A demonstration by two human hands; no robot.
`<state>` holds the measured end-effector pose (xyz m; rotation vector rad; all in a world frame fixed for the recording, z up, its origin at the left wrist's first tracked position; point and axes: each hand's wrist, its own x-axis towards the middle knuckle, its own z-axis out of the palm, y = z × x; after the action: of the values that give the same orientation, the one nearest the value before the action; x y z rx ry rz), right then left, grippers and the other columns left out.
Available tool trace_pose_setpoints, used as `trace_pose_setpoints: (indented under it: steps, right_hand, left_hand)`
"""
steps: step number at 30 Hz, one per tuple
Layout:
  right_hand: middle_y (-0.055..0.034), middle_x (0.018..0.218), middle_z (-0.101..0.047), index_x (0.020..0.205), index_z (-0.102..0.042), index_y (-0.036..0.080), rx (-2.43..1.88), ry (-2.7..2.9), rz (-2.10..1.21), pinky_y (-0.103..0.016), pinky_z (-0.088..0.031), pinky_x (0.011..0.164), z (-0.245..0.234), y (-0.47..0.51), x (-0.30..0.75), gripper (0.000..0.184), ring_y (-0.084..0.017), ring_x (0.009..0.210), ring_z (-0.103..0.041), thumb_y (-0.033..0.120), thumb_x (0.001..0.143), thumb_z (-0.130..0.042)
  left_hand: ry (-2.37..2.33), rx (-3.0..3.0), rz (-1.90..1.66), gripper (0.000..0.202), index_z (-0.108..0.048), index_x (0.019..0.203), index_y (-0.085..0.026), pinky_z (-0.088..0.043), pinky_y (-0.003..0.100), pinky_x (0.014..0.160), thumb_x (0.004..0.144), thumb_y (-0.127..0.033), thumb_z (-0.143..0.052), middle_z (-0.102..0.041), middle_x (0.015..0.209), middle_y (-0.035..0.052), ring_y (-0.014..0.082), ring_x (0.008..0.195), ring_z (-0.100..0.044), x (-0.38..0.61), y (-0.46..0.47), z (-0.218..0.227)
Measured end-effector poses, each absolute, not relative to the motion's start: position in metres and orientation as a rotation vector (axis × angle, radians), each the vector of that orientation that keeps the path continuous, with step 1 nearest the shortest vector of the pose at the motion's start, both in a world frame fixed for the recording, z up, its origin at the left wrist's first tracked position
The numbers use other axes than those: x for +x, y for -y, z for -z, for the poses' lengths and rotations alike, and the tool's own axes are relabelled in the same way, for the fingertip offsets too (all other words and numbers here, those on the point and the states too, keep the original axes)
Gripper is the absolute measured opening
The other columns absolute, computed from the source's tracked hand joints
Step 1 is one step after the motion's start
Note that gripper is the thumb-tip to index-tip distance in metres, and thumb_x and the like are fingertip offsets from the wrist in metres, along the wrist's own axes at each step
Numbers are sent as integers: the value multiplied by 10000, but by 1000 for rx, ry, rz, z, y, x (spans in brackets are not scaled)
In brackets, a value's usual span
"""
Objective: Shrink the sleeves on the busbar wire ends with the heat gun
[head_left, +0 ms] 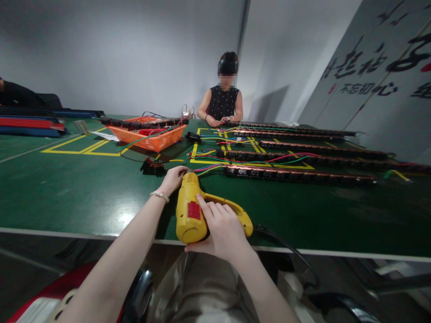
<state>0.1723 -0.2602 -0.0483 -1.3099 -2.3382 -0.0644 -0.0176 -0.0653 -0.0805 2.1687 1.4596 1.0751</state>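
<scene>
My right hand (218,231) is closed around the handle of a yellow heat gun (191,208) with a red label, its nozzle pointing away from me over the green table (67,193). My left hand (172,178) reaches forward beside the gun's nozzle. Its fingers are curled on something small that I cannot make out, close to a bundle of coloured wires (208,168). The wires run from the nearest long black strip with copper bars (296,174). A small black connector (151,167) lies just left of my left hand.
Several more long black strips (323,150) lie in rows at the right on yellow floor-tape markings. An orange tray (151,134) with parts stands at centre left. A person in a dotted top (222,103) works at the far side. Red and blue bars (30,125) lie far left. A black cable (286,246) hangs off the table edge.
</scene>
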Motion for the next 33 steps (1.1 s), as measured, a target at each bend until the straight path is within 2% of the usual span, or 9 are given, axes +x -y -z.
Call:
trace_pose_setpoints:
  steps: [3,7,10,12,15,20,33]
  right_hand:
    - [-116,1067,-585,1439,-263,105,-1293,2366,-3,-434,-429,862,44,262,175,1075,-276,949,-538,750,638,-576]
    - [-95,1204,-562,1437,-267,158,-1247,2364,-157,-402,-400,963,37,269,185,872,-253,1079,-518,486,718,-634]
    - [-56,1271,-550,1393,-351,205,-1270,2318,-206,-374,-393,992,38,272,195,722,-222,1131,-512,325,731,-613]
    - [-57,1238,-581,1349,-419,196,-1363,2266,-160,-380,-410,975,41,273,202,627,-220,1103,-538,266,747,-581]
    - [-66,1146,-639,1261,-510,173,-1479,2187,-87,-392,-437,935,44,271,210,529,-229,1035,-584,324,763,-606]
    - [-11,1017,-677,1032,-603,218,-1513,2144,-97,-355,-458,860,46,267,216,366,-206,952,-618,386,718,-689]
    - [-9,965,-685,1029,-594,220,-1537,2105,53,-340,-449,822,52,264,233,353,-209,919,-631,369,721,-678]
  left_hand:
    - [-1474,2199,-1066,280,-682,939,-158,-487,294,807,788,-176,-446,-717,936,80,192,857,-644,-16,68,79]
    - [-1540,2207,-1047,260,-671,894,-138,-482,301,765,805,-193,-433,-711,896,101,199,821,-633,-15,69,78]
    - [-1583,2210,-1017,233,-653,876,-136,-474,299,761,811,-198,-438,-705,907,113,203,835,-628,-15,69,78]
    - [-1590,2221,-989,223,-641,882,-149,-469,294,757,826,-215,-435,-703,912,110,201,843,-628,-16,69,78]
    - [-1637,2199,-941,220,-628,912,-185,-462,285,739,851,-261,-431,-705,917,93,199,847,-636,-16,71,77]
    - [-1703,2152,-879,201,-621,921,-236,-452,270,730,856,-319,-450,-711,933,60,194,873,-647,-16,76,74]
    - [-1807,2169,-845,209,-615,928,-253,-397,259,616,866,-381,-462,-711,902,42,205,835,-635,-13,82,67]
